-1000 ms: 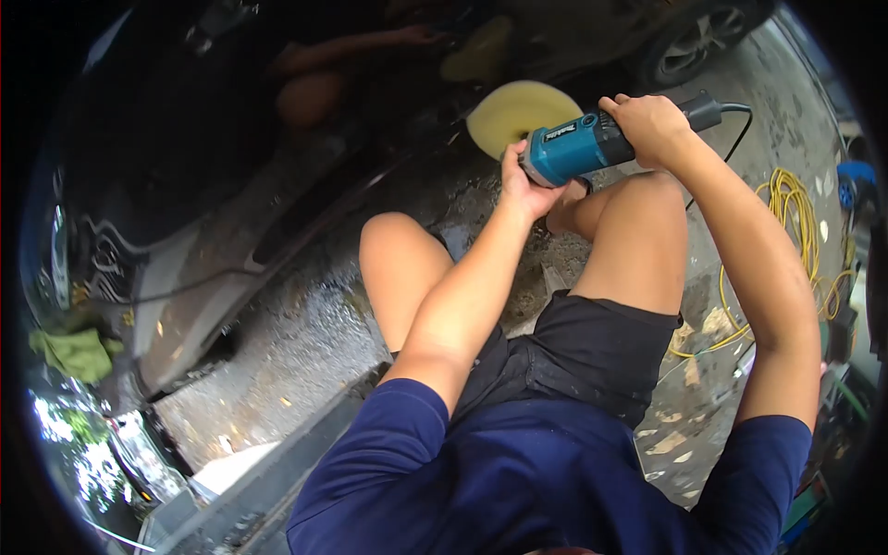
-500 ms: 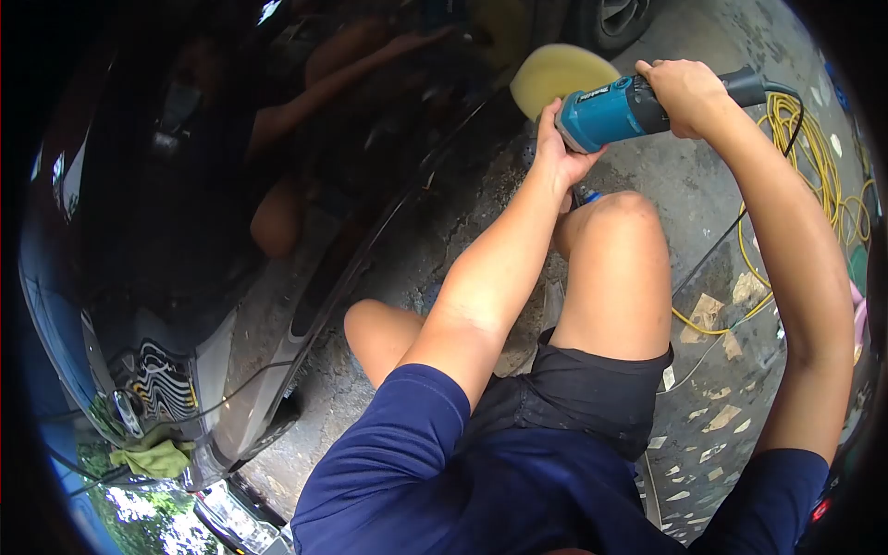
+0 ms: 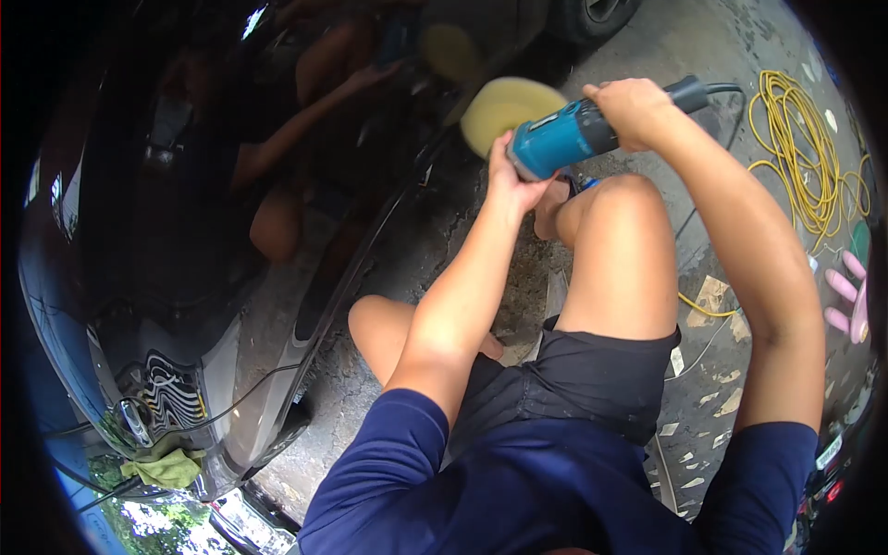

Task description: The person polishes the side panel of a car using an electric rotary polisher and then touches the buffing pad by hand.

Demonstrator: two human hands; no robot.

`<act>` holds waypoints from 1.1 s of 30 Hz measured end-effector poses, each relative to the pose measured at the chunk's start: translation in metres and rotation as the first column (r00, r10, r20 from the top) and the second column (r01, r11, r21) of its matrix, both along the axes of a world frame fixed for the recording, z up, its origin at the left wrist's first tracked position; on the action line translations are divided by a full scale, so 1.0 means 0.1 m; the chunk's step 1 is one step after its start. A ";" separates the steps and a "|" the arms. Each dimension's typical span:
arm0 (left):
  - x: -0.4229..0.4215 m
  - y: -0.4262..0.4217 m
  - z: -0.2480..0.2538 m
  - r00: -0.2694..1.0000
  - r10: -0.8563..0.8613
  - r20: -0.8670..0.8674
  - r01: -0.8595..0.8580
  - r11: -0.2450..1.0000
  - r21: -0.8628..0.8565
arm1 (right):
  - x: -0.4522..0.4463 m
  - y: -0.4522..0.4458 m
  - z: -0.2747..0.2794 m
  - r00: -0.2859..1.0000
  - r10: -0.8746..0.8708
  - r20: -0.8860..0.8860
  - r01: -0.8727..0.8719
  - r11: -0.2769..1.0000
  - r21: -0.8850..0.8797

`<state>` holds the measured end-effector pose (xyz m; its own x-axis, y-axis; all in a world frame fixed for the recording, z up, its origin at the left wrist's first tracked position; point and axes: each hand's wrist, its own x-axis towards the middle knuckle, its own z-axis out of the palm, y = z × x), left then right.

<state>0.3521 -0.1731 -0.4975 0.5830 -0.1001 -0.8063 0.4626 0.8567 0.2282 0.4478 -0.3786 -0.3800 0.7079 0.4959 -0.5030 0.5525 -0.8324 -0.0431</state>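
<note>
A teal and black polishing machine is held out in front of me, above my shin and foot. My left hand grips its front end just behind the round yellow pad. Around the black rear body wraps my right hand, closed. The pad's left edge lies close to the lower side of the dark glossy car; whether it touches I cannot tell. A black power cord trails from the tool's rear end.
A coil of yellow cable lies on the stained floor at the right. Below it is a pink rubber glove. A car wheel stands at the top, and a green cloth hangs at lower left.
Both hands have brought the polishing machine left and slightly down, nearer to the car's side. The pink glove shows more fully at the right.
</note>
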 end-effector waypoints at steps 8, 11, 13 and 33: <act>-1.04 0.91 0.32 0.951 0.193 -0.243 -0.138 0.964 0.229 | -0.55 0.97 -0.33 0.950 0.169 -0.261 -0.125 0.976 0.177; -1.08 0.98 0.29 0.955 0.175 -0.241 -0.116 0.964 0.241 | -0.59 1.03 -0.28 0.948 0.166 -0.270 -0.120 0.976 0.179; -0.96 0.89 0.29 0.950 0.173 -0.260 -0.105 0.961 0.254 | -0.53 0.93 -0.19 0.960 0.142 -0.243 -0.105 0.982 0.160; 0.19 -0.27 0.54 0.995 -0.076 0.062 0.077 0.997 -0.018 | 0.02 -0.45 0.39 0.987 -0.004 0.161 -0.005 0.998 0.057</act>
<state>0.3716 -0.2005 -0.4431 0.6213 -0.1622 -0.7666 0.5126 0.8241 0.2411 0.4500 -0.4239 -0.3411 0.7773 0.5205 -0.3533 0.5562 -0.8310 -0.0006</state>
